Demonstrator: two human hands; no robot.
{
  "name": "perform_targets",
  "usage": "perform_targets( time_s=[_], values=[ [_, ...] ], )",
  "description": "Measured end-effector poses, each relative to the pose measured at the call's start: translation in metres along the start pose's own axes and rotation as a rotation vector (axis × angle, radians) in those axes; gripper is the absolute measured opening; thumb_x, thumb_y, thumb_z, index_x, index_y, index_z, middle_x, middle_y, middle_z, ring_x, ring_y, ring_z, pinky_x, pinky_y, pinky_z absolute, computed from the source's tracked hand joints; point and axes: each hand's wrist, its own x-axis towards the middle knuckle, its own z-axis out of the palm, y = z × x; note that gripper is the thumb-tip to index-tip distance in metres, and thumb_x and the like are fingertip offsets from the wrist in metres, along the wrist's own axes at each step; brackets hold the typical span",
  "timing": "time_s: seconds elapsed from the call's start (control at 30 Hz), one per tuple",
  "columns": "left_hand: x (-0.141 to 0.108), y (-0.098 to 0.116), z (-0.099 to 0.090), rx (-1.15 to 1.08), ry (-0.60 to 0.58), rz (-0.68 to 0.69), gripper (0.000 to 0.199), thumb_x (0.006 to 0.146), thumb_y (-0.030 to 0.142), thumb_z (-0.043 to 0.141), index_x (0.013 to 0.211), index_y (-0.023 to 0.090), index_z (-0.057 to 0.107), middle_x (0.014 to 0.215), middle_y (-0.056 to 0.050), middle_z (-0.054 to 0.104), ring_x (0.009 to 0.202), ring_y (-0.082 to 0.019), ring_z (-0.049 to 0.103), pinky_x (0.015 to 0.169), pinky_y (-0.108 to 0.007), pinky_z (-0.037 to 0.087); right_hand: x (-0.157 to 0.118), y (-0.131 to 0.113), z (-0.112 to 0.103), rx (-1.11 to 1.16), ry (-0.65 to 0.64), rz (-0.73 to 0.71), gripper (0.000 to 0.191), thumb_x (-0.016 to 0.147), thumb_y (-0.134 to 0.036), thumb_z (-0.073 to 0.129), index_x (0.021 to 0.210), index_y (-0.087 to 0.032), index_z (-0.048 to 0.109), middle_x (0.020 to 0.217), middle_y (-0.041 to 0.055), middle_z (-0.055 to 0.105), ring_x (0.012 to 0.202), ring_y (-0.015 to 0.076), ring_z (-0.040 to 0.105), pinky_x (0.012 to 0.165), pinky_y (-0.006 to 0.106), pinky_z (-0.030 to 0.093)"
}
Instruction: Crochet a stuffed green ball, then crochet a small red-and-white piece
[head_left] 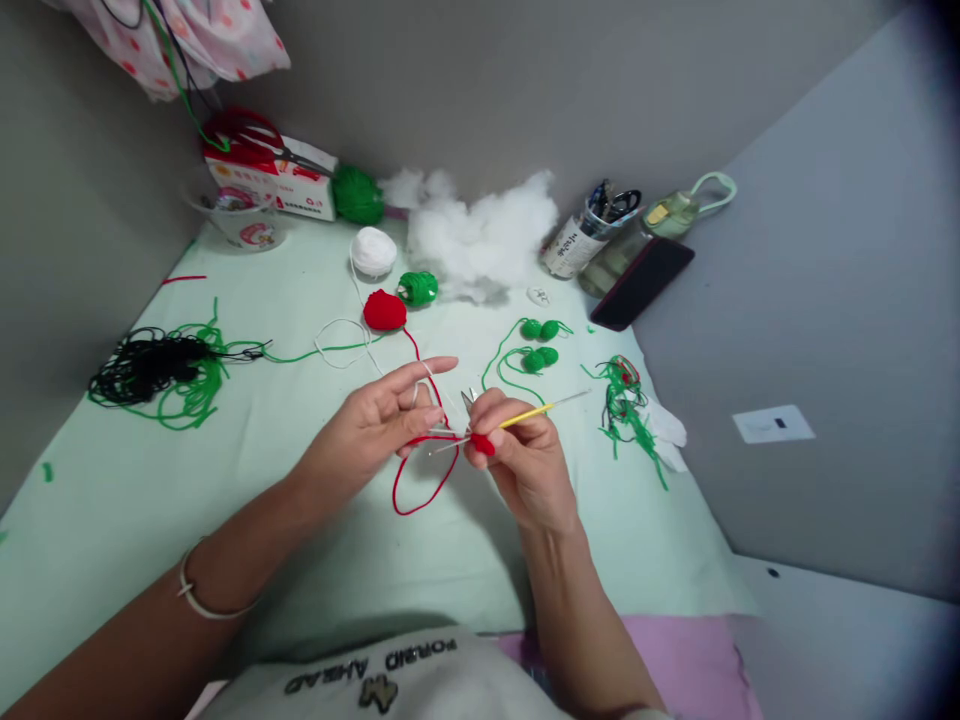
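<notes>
A small red crocheted piece (484, 444) is pinched in the right hand (536, 468) with a yellow-handled metal hook (525, 415); the left hand (375, 415) grips thin red yarn (405, 513). A stitch seems underway, calling next for steady tension. Beyond, a white-labelled cup (571, 250) holds dark-handled tools (624, 205); a clear plastic tub's (255, 236) contents are unclear.

Yel-hndl hook (526, 414), red yarn (385, 311), pnk dotted cloth (232, 45)
</notes>
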Motion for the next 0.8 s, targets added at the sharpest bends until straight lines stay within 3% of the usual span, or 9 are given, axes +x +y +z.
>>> perform_targets(
  time_s=[0.13, 0.27, 0.4, 0.57, 0.67, 0.8],
  values=[
    [-0.004, 0.007, -0.012, -0.044, -0.038, -0.063, 0.046, 0.087, 0.036, 0.077, 0.131, 0.026, 0.069, 0.069, 0.006, 0.052, 0.063, -0.009, 0.049, 0.061, -0.021, 0.04, -0.002, 0.002, -0.002, -0.005, -0.112, 0.029, 0.002, 0.085, -0.024, 0.08, 0.086, -0.025, 0.081, 0.082, -0.0003, 0.062, 0.055, 0.0068, 0.058, 0.053, 0.023, 0.053],
    [-0.005, 0.006, -0.01, -0.172, 0.036, -0.043, 0.036, 0.087, 0.038, 0.078, 0.12, 0.025, 0.073, 0.073, 0.001, 0.063, 0.082, -0.015, 0.064, 0.076, -0.023, 0.05, -0.002, 0.004, -0.004, -0.1, -0.081, -0.004, 0.007, 0.087, -0.021, 0.077, 0.09, -0.026, 0.082, 0.09, 0.0014, 0.064, 0.063, 0.0083, 0.062, 0.06, 0.025, 0.056],
    [-0.002, 0.0, -0.002, -0.33, 0.109, -0.085, 0.024, 0.09, 0.03, 0.074, 0.113, 0.021, 0.074, 0.074, 0.0, 0.066, 0.072, -0.011, 0.061, 0.068, -0.02, 0.05, -0.001, 0.002, -0.004, -0.156, -0.042, -0.023, 0.007, 0.088, -0.021, 0.077, 0.092, -0.025, 0.081, 0.093, 0.0021, 0.064, 0.066, 0.0091, 0.061, 0.063, 0.026, 0.057],
    [0.004, -0.007, 0.009, -0.479, 0.046, -0.125, 0.02, 0.095, 0.031, 0.068, 0.108, 0.018, 0.074, 0.07, 0.001, 0.06, 0.059, -0.008, 0.05, 0.058, -0.018, 0.044, -0.001, 0.001, -0.004, -0.123, -0.051, -0.01, 0.005, 0.087, -0.024, 0.078, 0.09, -0.025, 0.081, 0.091, 0.0014, 0.064, 0.064, 0.0088, 0.06, 0.061, 0.025, 0.057],
    [0.006, -0.009, 0.012, -0.469, 0.011, -0.122, 0.026, 0.097, 0.038, 0.064, 0.108, 0.017, 0.075, 0.066, 0.003, 0.052, 0.054, -0.007, 0.042, 0.056, -0.018, 0.041, -0.001, 0.001, -0.005, -0.119, -0.056, -0.008, 0.005, 0.087, -0.024, 0.078, 0.09, -0.025, 0.081, 0.091, 0.0018, 0.065, 0.066, 0.0095, 0.061, 0.061, 0.025, 0.056],
    [0.006, -0.005, 0.005, -0.332, -0.052, -0.099, 0.028, 0.095, 0.033, 0.066, 0.119, 0.022, 0.073, 0.076, 0.002, 0.056, 0.064, -0.009, 0.048, 0.062, -0.02, 0.045, 0.0, 0.0, -0.006, -0.114, -0.023, -0.013, 0.004, 0.085, -0.027, 0.08, 0.088, -0.025, 0.081, 0.089, 0.0013, 0.065, 0.063, 0.009, 0.059, 0.06, 0.025, 0.055]
  ],
)
